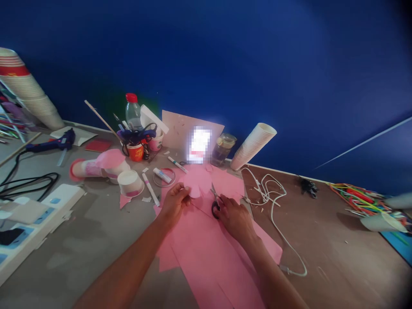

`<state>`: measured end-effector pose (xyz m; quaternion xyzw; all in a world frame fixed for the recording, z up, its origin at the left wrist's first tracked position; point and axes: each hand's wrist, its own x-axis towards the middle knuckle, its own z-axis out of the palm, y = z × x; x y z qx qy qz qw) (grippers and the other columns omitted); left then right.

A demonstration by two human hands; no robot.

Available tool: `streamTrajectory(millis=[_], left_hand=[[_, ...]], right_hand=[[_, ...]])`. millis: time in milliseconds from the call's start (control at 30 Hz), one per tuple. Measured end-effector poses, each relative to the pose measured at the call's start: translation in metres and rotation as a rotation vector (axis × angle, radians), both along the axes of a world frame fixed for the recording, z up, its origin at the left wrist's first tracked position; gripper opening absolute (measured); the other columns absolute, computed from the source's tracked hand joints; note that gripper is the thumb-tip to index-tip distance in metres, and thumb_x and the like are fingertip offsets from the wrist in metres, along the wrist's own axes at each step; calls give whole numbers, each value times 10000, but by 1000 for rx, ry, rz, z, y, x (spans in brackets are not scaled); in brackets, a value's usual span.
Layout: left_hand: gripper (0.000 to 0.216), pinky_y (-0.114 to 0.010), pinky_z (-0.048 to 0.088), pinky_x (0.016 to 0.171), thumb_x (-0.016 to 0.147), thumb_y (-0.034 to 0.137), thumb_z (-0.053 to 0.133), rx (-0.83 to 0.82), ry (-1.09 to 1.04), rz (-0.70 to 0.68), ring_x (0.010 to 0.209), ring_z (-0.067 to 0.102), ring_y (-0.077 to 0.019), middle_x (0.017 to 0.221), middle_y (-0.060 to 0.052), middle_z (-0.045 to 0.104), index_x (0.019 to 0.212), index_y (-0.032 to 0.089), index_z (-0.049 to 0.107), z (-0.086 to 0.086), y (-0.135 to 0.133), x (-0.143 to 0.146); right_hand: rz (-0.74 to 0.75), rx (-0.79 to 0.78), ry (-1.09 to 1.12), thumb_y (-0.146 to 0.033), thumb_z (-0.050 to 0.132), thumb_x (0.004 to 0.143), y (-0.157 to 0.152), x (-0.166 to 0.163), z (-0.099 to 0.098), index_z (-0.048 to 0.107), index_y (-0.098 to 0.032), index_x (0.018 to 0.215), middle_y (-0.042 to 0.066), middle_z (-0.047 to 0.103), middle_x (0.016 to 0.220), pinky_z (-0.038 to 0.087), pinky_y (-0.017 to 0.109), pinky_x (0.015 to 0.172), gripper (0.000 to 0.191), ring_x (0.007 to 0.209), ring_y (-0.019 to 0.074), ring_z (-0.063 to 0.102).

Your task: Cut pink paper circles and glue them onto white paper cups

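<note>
The pink sheets (206,253) lie spread over the tabletop (106,244), beneath both hands. Above their far part, the left hand (175,203) pinches the edge of a scallop-edged pink piece (198,177) between fingers and thumb. The right hand (236,218), also over the sheets, has its fingers closed around the scissors (215,195), whose blades point away from the person, just beside the pink piece; whether they touch it I cannot tell. Left of the sheets lie a marker (150,189) and, farther out, a white tub (129,182). Right of the sheets runs a looped white cable (274,219). Beyond their far right corner leans a stack of paper cups (253,146).
</note>
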<state>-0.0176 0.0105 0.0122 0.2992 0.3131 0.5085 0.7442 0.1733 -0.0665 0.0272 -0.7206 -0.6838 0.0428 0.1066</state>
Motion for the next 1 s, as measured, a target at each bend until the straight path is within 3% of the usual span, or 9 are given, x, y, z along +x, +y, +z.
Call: streamTrajectory(millis=[133, 233, 367, 500, 567, 667, 733, 900, 1000], left_hand=[[254, -178, 290, 442, 698, 324, 667, 45, 113, -1, 419, 422, -40, 531, 62, 522, 690, 171, 464, -4, 0, -1], [255, -170, 278, 418, 720, 361, 631, 64, 256, 31, 402, 422, -51, 486, 71, 504, 696, 183, 450, -6, 0, 0], [233, -164, 257, 380, 731, 382, 589, 83, 378, 20, 366, 400, -65, 418, 79, 463, 706, 190, 459, -5, -3, 3], [206, -164, 283, 388, 727, 360, 576, 114, 398, 30, 375, 421, -65, 443, 81, 463, 706, 189, 464, -6, -4, 5], [205, -167, 295, 391, 721, 358, 582, 119, 380, 48, 384, 432, -67, 462, 81, 468, 711, 189, 466, -7, -3, 4], [228, -168, 295, 387, 720, 363, 586, 114, 322, 81, 399, 430, -71, 464, 82, 458, 681, 194, 438, -10, 0, 0], [235, -169, 297, 389, 727, 367, 581, 109, 309, 93, 397, 419, -72, 455, 79, 463, 677, 197, 427, -11, 2, -2], [246, -173, 284, 393, 721, 373, 593, 107, 346, 55, 381, 418, -76, 431, 76, 470, 681, 197, 426, -10, 3, -3], [219, -177, 295, 385, 737, 377, 579, 134, 389, 30, 381, 422, -80, 451, 66, 494, 721, 191, 465, -5, 0, -2]], right_hand=[[13, 28, 114, -301, 467, 864, -1, 3, 3, 628, -230, 1035, 87, 644, 1048, 426, 305, 677, 245, 791, 196, 616], [-16, 195, 258, -321, 481, 858, -1, 7, 10, 628, -197, 1009, 98, 642, 1026, 451, 292, 635, 245, 692, 164, 591], [-15, 413, 405, -313, 490, 850, 2, -4, 40, 606, -186, 983, 85, 640, 961, 462, 294, 610, 217, 558, 127, 519], [192, 347, 530, -292, 511, 833, 15, -42, 76, 594, -211, 1013, 45, 637, 875, 471, 293, 665, 214, 648, 145, 544], [218, 365, 525, -296, 525, 818, 27, -59, 84, 565, -206, 1078, 54, 633, 928, 468, 300, 686, 278, 700, 154, 540], [65, 462, 519, -346, 530, 800, 48, -64, 80, 503, -193, 1184, 92, 591, 1067, 461, 328, 713, 414, 813, 185, 534], [-73, 435, 559, -404, 528, 789, 61, -56, 69, 515, -157, 1173, 122, 578, 1069, 459, 342, 702, 456, 832, 202, 534], [-102, 124, 912, -428, 570, 749, 74, -36, 36, 624, -146, 904, 33, 606, 754, 424, 280, 623, 326, 657, 149, 527], [-117, 115, 1216, -391, 650, 674, 75, -33, 18, 601, -164, 720, -46, 497, 566, 334, 220, 478, 236, 487, 85, 404]])
